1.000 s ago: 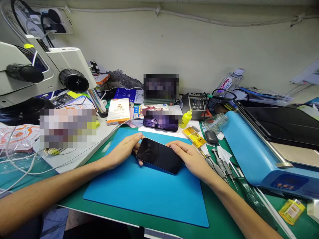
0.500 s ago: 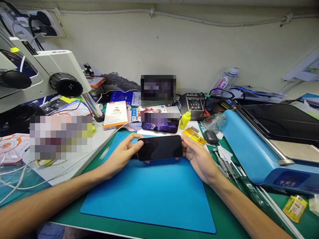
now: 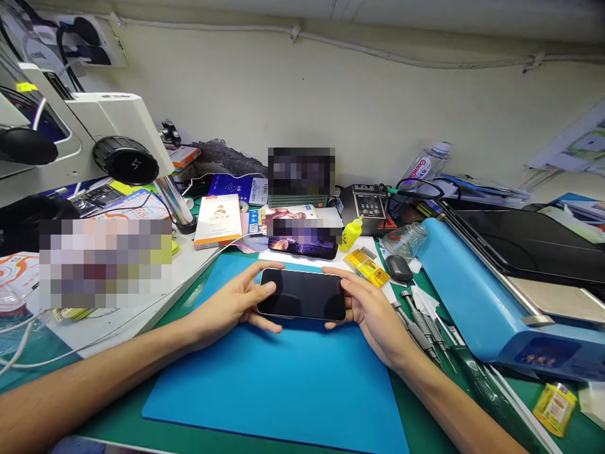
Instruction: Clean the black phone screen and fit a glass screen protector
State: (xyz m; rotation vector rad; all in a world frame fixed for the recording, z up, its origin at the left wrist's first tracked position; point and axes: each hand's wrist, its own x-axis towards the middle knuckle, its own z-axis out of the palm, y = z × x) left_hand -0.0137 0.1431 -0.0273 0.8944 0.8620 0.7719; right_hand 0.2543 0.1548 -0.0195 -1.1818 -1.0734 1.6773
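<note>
A smartphone (image 3: 302,295) with a dark screen is held sideways between both hands, over the upper part of a blue mat (image 3: 274,384). My left hand (image 3: 241,297) grips its left end, with the thumb on the front and fingers along the edges. At the right end, my right hand (image 3: 366,301) is closed on it too, thumb at the screen's corner and a finger along the top edge. Behind it, a second phone (image 3: 305,246) with a lit purple picture leans near a yellow squeeze bottle (image 3: 350,233).
A microscope stand (image 3: 118,132) rises at the left, beside an orange-and-white box (image 3: 218,221). On the right are a blue machine (image 3: 467,302), several screwdrivers (image 3: 420,325), a glass jar (image 3: 405,239), a black case (image 3: 399,268) and a small yellow jar (image 3: 555,408).
The phone has come slightly lower and nearer in view. My right thumb now lies on its front corner, and both hands' lower fingers show below the phone.
</note>
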